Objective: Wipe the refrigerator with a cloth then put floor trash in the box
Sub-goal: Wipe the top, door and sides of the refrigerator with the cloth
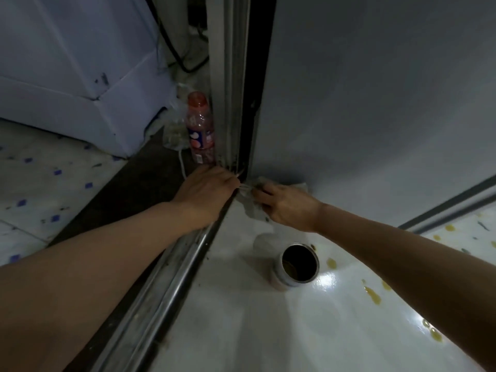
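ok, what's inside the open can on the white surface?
The can looks dark inside, with a brownish residue low on its inner wall. The very bottom sits in shadow, so how much remains cannot be told. Yellow drips lie on the white surface beside it.

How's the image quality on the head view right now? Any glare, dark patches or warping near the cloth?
Head view: dim overall; bright glare on the white surface beside the open can; the corner where the right hand holds the cloth lies in shadow; the gap above the left hand is near black; wide-angle bending curves the metal rail; the bottle looks soft.
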The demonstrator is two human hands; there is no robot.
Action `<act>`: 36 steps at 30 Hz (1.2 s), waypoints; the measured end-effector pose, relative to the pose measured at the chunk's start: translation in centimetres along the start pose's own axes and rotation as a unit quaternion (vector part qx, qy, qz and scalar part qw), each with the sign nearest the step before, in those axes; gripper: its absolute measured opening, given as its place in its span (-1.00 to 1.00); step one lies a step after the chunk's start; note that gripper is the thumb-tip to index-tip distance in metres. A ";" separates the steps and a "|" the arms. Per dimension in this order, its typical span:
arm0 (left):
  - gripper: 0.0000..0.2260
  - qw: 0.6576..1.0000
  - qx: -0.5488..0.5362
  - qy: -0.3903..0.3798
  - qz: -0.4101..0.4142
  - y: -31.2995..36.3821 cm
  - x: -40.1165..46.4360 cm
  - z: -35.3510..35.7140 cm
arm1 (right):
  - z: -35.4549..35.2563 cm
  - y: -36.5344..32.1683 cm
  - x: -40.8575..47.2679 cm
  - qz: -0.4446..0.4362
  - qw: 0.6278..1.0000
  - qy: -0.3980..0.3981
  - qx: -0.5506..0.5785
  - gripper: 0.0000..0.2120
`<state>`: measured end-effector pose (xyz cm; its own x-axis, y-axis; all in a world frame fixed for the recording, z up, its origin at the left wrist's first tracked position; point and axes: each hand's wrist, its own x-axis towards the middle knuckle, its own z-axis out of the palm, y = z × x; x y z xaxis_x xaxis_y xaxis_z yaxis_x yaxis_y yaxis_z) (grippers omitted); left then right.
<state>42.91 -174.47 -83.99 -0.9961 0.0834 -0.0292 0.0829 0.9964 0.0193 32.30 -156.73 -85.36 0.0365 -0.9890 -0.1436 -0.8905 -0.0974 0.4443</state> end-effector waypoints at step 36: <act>-0.42 0.998 0.007 -0.041 0.054 6.3 3.6 -0.2 | 3.7 -1.7 -9.7 0.100 0.965 -0.235 -0.063 -0.66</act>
<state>39.83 -167.88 -83.78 -0.9756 0.1901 -0.1099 0.1900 0.9817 0.0120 31.75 -146.59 -88.01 -0.3656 -0.8328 -0.4157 -0.7957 0.0479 0.6038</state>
